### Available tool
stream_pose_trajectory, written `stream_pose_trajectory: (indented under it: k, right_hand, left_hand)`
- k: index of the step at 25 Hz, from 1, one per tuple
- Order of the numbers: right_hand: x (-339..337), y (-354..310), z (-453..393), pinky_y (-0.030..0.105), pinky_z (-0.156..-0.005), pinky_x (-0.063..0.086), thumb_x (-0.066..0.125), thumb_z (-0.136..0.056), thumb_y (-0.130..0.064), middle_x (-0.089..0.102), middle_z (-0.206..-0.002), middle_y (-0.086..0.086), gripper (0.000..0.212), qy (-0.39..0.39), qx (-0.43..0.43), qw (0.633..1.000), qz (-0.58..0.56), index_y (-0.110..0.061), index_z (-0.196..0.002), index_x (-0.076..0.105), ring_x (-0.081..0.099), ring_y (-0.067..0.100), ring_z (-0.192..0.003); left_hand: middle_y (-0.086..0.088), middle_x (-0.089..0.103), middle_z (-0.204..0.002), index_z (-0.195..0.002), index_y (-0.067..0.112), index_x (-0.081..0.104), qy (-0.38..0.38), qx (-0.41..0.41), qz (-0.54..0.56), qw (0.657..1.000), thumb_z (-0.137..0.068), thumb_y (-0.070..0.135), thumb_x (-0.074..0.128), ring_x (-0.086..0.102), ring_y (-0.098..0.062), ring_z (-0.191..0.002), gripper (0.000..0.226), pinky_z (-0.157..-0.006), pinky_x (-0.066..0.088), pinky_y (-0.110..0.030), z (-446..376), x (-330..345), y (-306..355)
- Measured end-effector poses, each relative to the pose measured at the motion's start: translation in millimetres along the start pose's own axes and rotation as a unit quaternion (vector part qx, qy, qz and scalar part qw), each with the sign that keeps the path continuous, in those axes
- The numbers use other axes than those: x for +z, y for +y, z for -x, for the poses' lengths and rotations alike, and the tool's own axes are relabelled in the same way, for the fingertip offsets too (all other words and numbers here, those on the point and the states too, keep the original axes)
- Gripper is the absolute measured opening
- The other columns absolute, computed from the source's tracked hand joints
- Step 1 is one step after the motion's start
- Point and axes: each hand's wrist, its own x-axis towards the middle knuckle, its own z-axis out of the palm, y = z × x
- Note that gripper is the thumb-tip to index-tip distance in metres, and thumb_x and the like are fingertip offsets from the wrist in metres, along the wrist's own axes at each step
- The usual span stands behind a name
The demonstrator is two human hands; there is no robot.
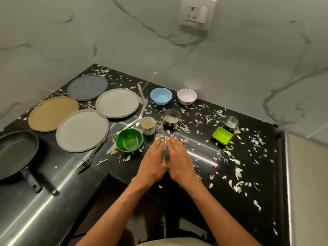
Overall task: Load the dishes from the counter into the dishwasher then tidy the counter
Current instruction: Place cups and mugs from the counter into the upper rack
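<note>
Beyond both hands (pixel 166 162), dishes (pixel 148 125).

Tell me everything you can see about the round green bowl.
The round green bowl looks like glossy plastic, dark green outside and brighter inside. It stands upright on the black counter, just left of the left hand, apart from it. Inside lie a few thin pale curved scraps. It sits between a grey plate and a small white cup; whether it touches either cannot be told. Pale peelings lie at its base.
</note>
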Motion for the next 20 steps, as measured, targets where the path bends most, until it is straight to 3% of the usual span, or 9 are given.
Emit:
stream_pose_trajectory:
  k: [3,5,7,8,10,15,20]
  right_hand:
    - [11,-14,-41,0.028,-0.122,0.003,0.055,-0.096,-0.010,0.027,-0.162,0.013,0.066,-0.001,-0.040,0.999,-0.006,-0.007,-0.155,0.028,0.020,0.025,-0.152]
    - [16,-22,-69,0.032,-0.120,0.022,0.058,-0.093,-0.009,0.046,-0.150,0.016,0.054,0.008,-0.074,0.997,0.005,-0.004,-0.145,0.045,0.039,0.028,-0.142]
    - [23,-25,-92,0.035,-0.104,0.044,0.061,-0.092,-0.011,0.059,-0.134,0.011,0.040,0.025,-0.095,0.995,0.033,-0.008,-0.131,0.058,0.053,0.026,-0.125]
    - [27,-24,-101,0.034,-0.094,0.047,0.061,-0.091,-0.012,0.062,-0.127,0.007,0.033,0.027,-0.101,0.993,0.046,-0.011,-0.125,0.061,0.056,0.024,-0.117]
    - [37,-21,-115,0.032,-0.083,0.047,0.060,-0.091,-0.013,0.062,-0.117,0.003,0.025,0.011,-0.114,0.992,0.060,-0.015,-0.115,0.062,0.055,0.020,-0.106]
    - [53,-7,-130,0.031,-0.077,0.047,0.069,-0.084,-0.003,0.060,-0.102,0.007,0.018,0.018,-0.121,0.991,0.049,-0.009,-0.101,0.067,0.050,0.020,-0.093]
    - [52,1,-127,0.033,-0.062,0.044,0.071,-0.082,0.002,0.058,-0.086,0.008,0.006,0.061,-0.098,0.993,0.024,-0.004,-0.080,0.068,0.048,0.021,-0.081]
  left_hand:
    - [-0.004,0.015,-0.165,-0.157,0.013,0.019,0.040,-0.050,-0.009,0.998,-0.095,0.008,0.047,0.009,-0.012,-0.152,0.068,-0.124,0.005,-0.027,-16,-20,-18]
    - [-0.007,0.019,-0.164,-0.156,0.011,0.022,0.054,-0.066,-0.020,0.996,-0.095,0.008,0.046,0.012,-0.016,-0.152,0.066,-0.125,0.008,-0.033,-30,-30,-28]
    - [-0.009,0.022,-0.163,-0.155,0.010,0.025,0.054,-0.078,-0.027,0.995,-0.093,0.007,0.046,0.015,-0.019,-0.151,0.065,-0.125,0.011,-0.036,-42,-36,-37]
    - [-0.010,0.023,-0.162,-0.155,0.010,0.026,0.050,-0.084,-0.034,0.995,-0.091,0.006,0.046,0.016,-0.019,-0.151,0.067,-0.125,0.012,-0.038,-47,-38,-40]
    - [-0.009,0.023,-0.163,-0.155,0.011,0.025,0.042,-0.096,-0.053,0.993,-0.088,0.007,0.047,0.015,-0.019,-0.152,0.071,-0.125,0.012,-0.039,-54,-38,-45]
    - [-0.007,0.020,-0.164,-0.156,0.010,0.023,0.046,-0.106,-0.061,0.991,-0.088,0.004,0.047,0.011,-0.016,-0.152,0.072,-0.124,0.005,-0.032,-57,-32,-50]
    - [-0.007,0.038,-0.156,-0.149,0.012,0.042,0.070,-0.098,-0.009,0.993,-0.081,-0.005,0.050,0.028,-0.016,-0.147,0.071,-0.123,0.016,-0.027,-51,-29,-52]
